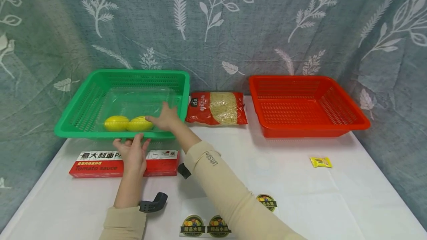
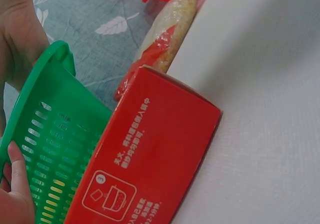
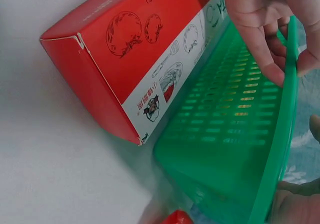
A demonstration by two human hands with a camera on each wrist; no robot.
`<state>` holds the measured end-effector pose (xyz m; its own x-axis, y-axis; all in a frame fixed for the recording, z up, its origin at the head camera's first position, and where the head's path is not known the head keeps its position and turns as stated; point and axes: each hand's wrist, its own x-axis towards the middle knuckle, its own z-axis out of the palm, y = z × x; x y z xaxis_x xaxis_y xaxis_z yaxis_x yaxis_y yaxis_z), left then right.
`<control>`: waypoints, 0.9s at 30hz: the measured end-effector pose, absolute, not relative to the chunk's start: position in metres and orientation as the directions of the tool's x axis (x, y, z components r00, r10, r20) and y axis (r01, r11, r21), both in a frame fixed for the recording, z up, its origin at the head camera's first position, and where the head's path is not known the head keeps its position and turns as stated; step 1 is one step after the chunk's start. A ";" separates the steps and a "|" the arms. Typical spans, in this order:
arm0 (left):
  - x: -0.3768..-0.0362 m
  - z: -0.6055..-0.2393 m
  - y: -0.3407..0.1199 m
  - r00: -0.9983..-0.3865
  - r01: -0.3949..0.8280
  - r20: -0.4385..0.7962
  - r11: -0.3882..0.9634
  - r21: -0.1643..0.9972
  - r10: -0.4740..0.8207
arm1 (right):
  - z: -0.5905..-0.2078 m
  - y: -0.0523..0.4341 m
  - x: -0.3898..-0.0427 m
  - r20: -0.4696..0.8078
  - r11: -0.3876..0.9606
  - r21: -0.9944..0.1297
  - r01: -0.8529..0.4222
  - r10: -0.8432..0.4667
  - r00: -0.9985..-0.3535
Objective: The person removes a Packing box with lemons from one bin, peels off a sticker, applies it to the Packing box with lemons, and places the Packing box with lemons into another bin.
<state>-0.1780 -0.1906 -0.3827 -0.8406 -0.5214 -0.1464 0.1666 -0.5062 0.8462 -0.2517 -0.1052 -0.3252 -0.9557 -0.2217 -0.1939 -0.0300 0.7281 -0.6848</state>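
My left hand (image 1: 131, 155) holds the front rim of a green plastic basket (image 1: 100, 135); its fingers pinch that rim in the right wrist view. Inside the basket sits a clear plastic box (image 1: 143, 101) with two lemons (image 1: 116, 123), side by side near its front. My right hand (image 1: 166, 119) reaches over the basket's front right corner, thumb and fingers spread over the box, the thumb overlapping the right lemon. Below the front rim lies a red and white pasta box (image 1: 160, 164), partly hidden behind my left hand.
A red and clear bag of pasta (image 1: 218, 108) lies between the green basket and a red basket (image 1: 310, 126). A small yellow packet (image 1: 321, 162) lies at the right. Round fruit stickers (image 1: 192, 226) are near the front of the white table (image 1: 293, 180). A patterned curtain (image 1: 227, 47) hangs behind.
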 end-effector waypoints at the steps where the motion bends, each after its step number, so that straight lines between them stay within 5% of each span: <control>1: -0.178 -0.383 -0.190 -0.842 0.166 -0.146 -0.508 0.845 -0.519 | -0.325 -0.104 -0.252 -0.195 0.725 -0.688 -0.028 -0.222 -0.955; 27: -0.177 -0.385 -0.190 -0.855 0.184 -0.111 -0.496 0.848 -0.507 | -0.330 -0.103 -0.253 -0.111 0.671 -0.734 -0.106 -0.271 -0.956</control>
<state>-0.1773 -0.1901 -0.3853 -0.8551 -0.5065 -0.1106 0.1843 -0.4963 0.8484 -0.2527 -0.1032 -0.3296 -0.9561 -0.2713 -0.1106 -0.1056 0.6713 -0.7336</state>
